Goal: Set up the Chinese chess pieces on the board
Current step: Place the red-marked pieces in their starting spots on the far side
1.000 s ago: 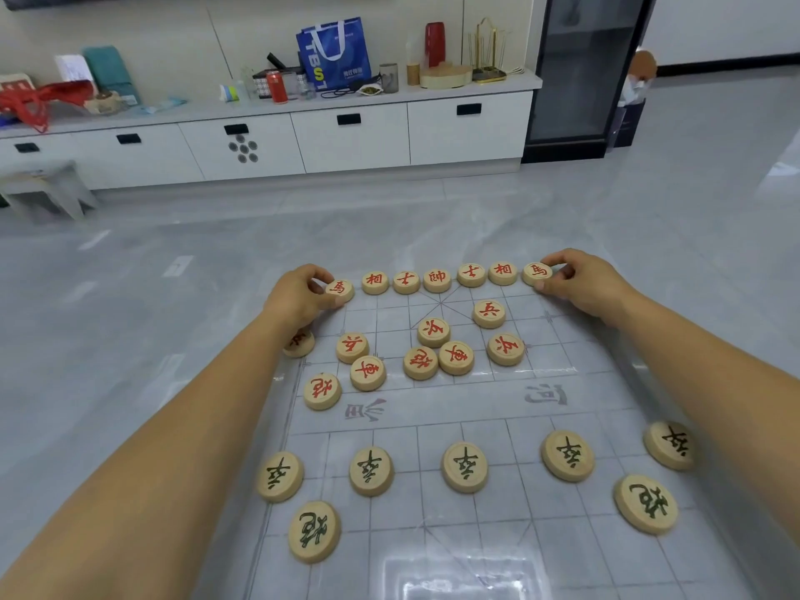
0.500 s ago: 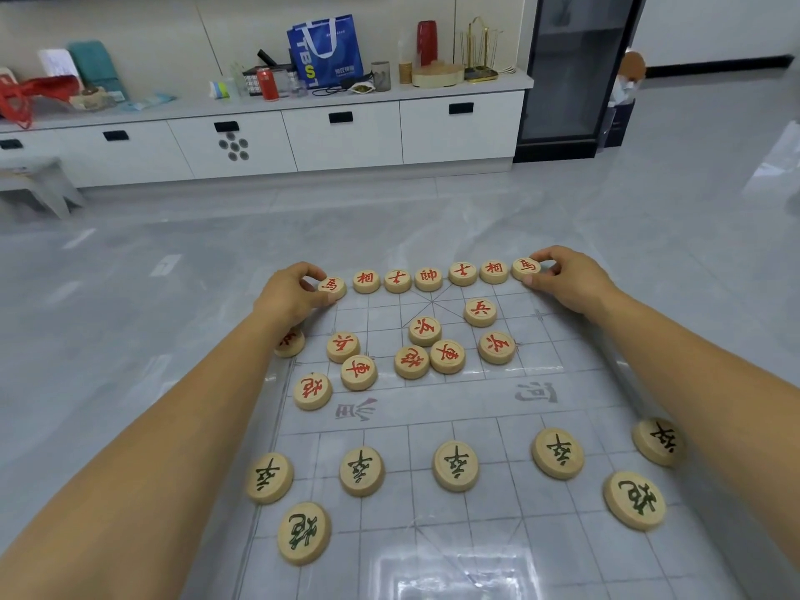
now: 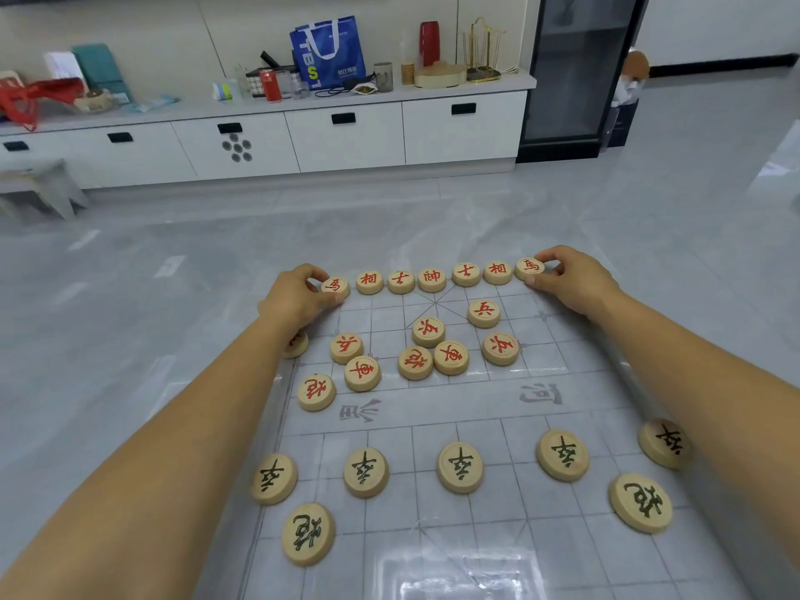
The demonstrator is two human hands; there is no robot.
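The left hand (image 3: 298, 296) pinches the left horse piece (image 3: 334, 286), the right hand (image 3: 575, 283) pinches the right horse piece (image 3: 530, 266) — both at the far edge of the board (image 3: 476, 409). A nudge sideways could bump the row crooked.

One wide-angle view, worn on the head, faces forward and down over the board (image 3: 454, 396) on the floor (image 3: 108, 339). The board's near edge runs off the bottom, close under the lens. Both forearms enter from the lower corners; the left hand (image 3: 298, 296) grips the left end piece (image 3: 335, 285) and the right hand (image 3: 571, 283) the right end piece (image 3: 530, 266) near mid-frame. The cabinet (image 3: 346, 136) lies well beyond, across the top
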